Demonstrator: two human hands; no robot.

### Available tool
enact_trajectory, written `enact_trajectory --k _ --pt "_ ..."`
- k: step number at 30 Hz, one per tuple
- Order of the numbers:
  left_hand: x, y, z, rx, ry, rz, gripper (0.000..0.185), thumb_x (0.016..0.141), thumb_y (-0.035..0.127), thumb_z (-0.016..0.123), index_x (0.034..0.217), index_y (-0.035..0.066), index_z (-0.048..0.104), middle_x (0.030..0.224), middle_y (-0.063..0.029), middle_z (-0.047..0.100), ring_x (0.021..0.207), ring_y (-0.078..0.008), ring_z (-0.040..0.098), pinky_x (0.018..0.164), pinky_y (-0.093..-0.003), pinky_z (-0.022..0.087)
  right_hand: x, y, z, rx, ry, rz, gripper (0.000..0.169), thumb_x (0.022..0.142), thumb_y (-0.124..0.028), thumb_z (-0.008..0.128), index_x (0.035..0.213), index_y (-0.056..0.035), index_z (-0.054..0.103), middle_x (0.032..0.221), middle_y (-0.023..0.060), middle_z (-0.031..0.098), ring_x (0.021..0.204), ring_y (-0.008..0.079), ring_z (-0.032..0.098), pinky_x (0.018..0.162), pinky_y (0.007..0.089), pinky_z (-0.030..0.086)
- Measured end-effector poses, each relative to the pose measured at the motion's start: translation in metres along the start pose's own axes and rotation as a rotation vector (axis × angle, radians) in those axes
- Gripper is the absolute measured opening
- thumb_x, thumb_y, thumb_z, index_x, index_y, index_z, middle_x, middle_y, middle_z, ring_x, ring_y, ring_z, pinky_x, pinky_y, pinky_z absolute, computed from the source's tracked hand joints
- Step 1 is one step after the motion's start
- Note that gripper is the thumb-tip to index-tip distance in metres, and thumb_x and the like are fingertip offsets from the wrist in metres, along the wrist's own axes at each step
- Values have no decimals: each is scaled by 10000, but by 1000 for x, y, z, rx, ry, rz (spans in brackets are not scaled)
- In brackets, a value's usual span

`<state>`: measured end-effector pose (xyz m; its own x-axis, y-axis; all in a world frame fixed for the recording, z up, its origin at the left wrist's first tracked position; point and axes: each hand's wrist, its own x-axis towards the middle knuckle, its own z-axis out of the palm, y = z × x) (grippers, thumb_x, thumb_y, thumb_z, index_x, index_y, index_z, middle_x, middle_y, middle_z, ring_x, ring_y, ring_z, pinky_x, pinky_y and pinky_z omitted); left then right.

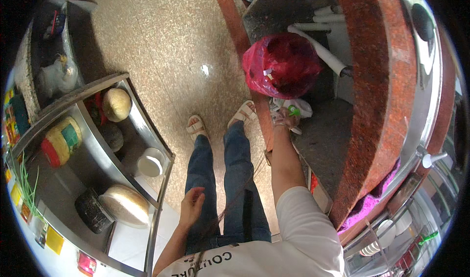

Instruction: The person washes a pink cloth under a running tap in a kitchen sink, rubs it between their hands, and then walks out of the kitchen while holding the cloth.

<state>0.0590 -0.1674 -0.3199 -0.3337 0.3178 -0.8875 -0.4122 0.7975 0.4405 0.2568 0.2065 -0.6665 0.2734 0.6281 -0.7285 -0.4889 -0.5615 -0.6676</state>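
My right hand [283, 119] reaches down under the counter, gripping what looks like a crumpled whitish plastic bag [304, 108] with a bright green spot [294, 110]. Its fingers are partly hidden by the plastic. Just beyond that hand stands a bin lined with a magenta-red plastic bag [257, 69], its inside dark. A small white scrap [267, 72] shows on the red plastic. My left hand [192, 205] hangs before my thigh, fingers loosely bent, holding nothing.
To the right runs a red granite counter [398, 71] with a metal sink edge and faucet [427, 159]; white pipes [319, 47] are below. At left, a metal-framed shelf unit [121, 155] holds a white cup [150, 162], a steel bowl [125, 205] and a jar [62, 141].
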Motion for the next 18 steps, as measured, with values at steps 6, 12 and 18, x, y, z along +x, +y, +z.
enact_trajectory --k 6,12,18 --pt "4 -7 13 -34 -33 -53 224 877 125 536 1083 40 560 873 -55 590 811 -129 558 733 -261 447 -31 -15 18 -272 -94 400 582 872 -581 375 1081 -60 528 991 90 563 520 144 430 486 270 372" --pt "5 -8 16 -7 -35 -34 207 877 114 537 1069 43 566 906 -61 600 841 -137 572 751 -260 449 -45 -1 26 -212 91 162 783 851 -650 328 1275 7 376 1206 154 499 691 298 581 778 451 486" --pt "5 -6 11 -31 -34 -56 208 880 110 536 1075 43 563 927 -68 604 857 -142 578 749 -267 457 -49 -13 28 16 -35 295 717 846 -643 348 1323 -108 370 1270 115 466 1130 309 467 964 478 363"
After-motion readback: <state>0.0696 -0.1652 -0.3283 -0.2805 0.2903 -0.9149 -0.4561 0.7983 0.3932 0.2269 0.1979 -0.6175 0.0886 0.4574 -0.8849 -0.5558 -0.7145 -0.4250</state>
